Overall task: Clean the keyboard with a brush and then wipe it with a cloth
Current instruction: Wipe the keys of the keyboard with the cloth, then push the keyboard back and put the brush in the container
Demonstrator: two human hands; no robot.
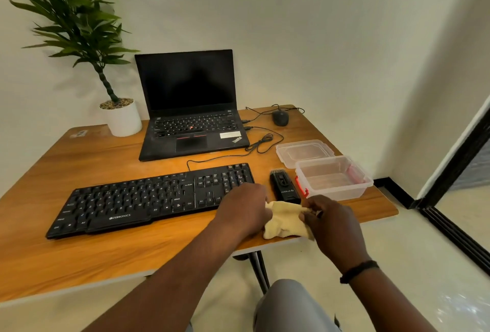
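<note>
Gripping cloth between both hands

bare wood lies open along the bench's near edge, in front of the keyboard, and at its left edge. between keyboard and laptop a clear strip is crossed by a thin cable. the right edge is crowded: brush, tub, lid. a plant pot blocks the far left corner.
</note>
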